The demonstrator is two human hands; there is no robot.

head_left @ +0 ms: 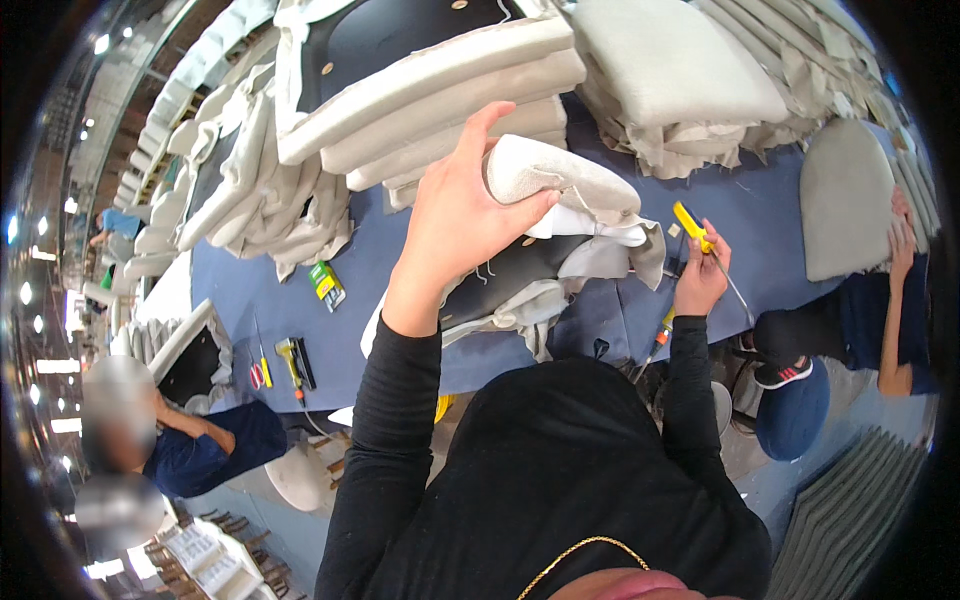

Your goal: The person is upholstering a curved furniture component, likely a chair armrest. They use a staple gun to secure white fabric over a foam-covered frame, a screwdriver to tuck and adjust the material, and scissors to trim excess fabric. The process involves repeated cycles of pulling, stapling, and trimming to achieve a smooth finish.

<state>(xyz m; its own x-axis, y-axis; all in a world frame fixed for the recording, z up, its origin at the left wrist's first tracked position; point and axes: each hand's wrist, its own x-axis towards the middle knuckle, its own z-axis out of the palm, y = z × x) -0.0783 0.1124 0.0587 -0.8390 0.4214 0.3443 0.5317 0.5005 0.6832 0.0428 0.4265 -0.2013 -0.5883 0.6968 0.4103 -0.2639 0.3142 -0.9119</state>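
Note:
My left hand [452, 215] is closed around the upper padded edge of a light-coloured upholstered cushion [575, 180], with the thumb on the near side. Folded fabric hangs from this cushion, and its dark underside [510, 278] rests over the table in front of me. To the right of it, my right hand [702, 280] is closed on a yellow-handled tool [690, 224] with a long thin metal shaft pointing down and right. The tool is apart from the cushion. Close below my right hand is a yellow and orange tool [662, 332], partly hidden.
Stacked cushions [450, 90] and more upholstered pieces [680, 60] line the far side of the blue-covered table [380, 260]. On the left lie a green box [326, 286] and a staple gun [294, 366]. Co-workers sit at both sides; one's hand [902, 235] touches a grey cushion [845, 200].

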